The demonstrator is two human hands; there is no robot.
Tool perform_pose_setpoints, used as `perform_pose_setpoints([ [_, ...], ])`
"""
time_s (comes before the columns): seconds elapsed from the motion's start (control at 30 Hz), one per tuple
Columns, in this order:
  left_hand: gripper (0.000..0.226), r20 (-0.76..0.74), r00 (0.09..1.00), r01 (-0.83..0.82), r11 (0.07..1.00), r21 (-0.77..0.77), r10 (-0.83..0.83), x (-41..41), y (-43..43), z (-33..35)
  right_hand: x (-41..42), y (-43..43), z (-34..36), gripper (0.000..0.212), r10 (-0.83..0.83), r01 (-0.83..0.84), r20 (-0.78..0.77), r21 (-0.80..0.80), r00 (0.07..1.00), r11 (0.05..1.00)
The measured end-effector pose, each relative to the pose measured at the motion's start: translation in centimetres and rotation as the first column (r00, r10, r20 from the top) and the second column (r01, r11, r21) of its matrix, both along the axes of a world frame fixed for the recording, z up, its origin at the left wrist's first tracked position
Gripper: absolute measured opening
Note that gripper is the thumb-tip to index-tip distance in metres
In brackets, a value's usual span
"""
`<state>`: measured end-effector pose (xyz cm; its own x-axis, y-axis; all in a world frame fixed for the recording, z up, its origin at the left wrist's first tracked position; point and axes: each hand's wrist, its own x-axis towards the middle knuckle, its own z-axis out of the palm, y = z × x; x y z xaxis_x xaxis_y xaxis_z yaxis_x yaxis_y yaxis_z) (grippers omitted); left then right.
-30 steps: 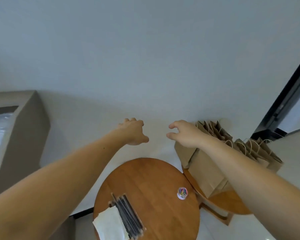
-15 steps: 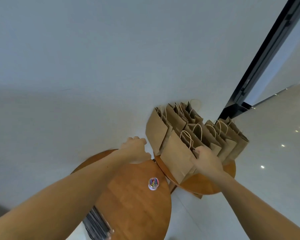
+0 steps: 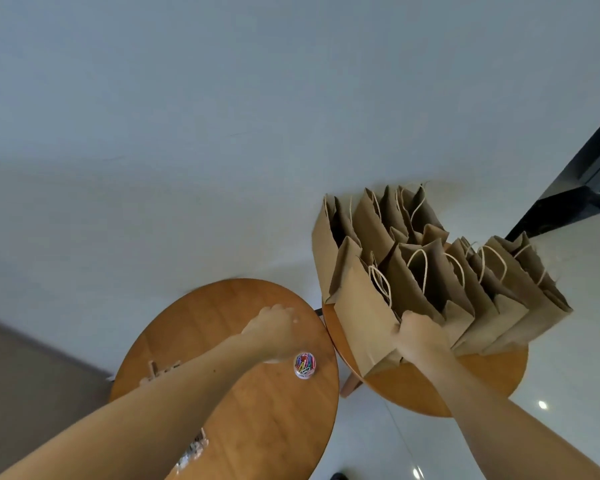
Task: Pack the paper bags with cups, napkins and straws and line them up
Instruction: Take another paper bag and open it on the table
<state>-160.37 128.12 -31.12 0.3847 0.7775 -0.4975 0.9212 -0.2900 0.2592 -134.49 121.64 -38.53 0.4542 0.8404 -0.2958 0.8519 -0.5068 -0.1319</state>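
Head view looks down on a cluster of brown paper bags (image 3: pixel 440 271), standing open-mouthed and packed side by side on a round wooden counter (image 3: pixel 482 382) to the right of the paper-clip tub (image 3: pixel 305 364); the front bag (image 3: pixel 361 323) is the one nearest that tub. The right hand (image 3: pixel 418 336) has its grip pinched on this bag's near side edge, fingers curled over the paper where it meets the next bag. Whether any bag holds cups or napkins cannot be seen.

By its look the bag is thin kraft paper: light, floppy when empty, quick to crease, tear or topple if dragged by one corner. The folded side edge serves for sliding it out of the cluster; the twine handles (image 3: pixel 417 268) look the sounder hold for lifting, with a palm under the base once cups are inside.

The left hand (image 3: pixel 274 325) hovers just up and left of the tub, over a second round counter (image 3: pixel 222 306) that carries the tub; it shows only its back, fingers bent out of sight, so I cannot tell whether its grip is spread or closed on something. Below and left of the tub, under the forearm, something glints (image 3: pixel 191 452), perhaps wrapped straws; it is too blurred to say.
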Motion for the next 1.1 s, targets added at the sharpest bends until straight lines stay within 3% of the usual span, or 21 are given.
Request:
perform_pose_setpoints([
  [0.27,0.055,0.038,0.999,-0.028,1.000,-0.002,0.028,-2.7,0.4,-0.4,-2.2,0.0,5.2,0.007,0.166,-0.166,0.102,-0.003,0.981,0.986],
  [0.43,0.057,0.121,0.991,-0.056,0.998,-0.008,0.056,-6.4,0.6,-0.4,-8.5,-0.7,9.9,0.017,0.253,-0.267,0.160,0.073,0.954,0.961],
  [0.53,0.061,0.197,0.975,-0.097,0.995,-0.025,0.100,-9.5,0.9,-0.7,-14.1,-0.3,11.1,0.010,0.317,-0.334,0.130,0.135,0.939,0.933],
  [0.8,0.079,0.402,0.841,-0.248,0.918,-0.310,0.363,-17.3,0.4,-3.8,-26.2,1.6,5.6,0.018,0.356,-0.365,0.081,0.197,0.931,0.910],
  [1.0,0.081,0.319,0.839,-0.302,0.865,-0.402,0.441,-19.8,-1.7,-7.2,-29.2,-0.5,-0.3,0.023,0.401,-0.396,-0.025,0.103,0.916,0.912],
  [1.1,0.080,0.281,0.831,-0.334,0.835,-0.437,0.480,-20.3,-2.7,-8.6,-28.5,-1.3,-2.3,0.044,0.426,-0.428,-0.130,0.013,0.895,0.904],
])
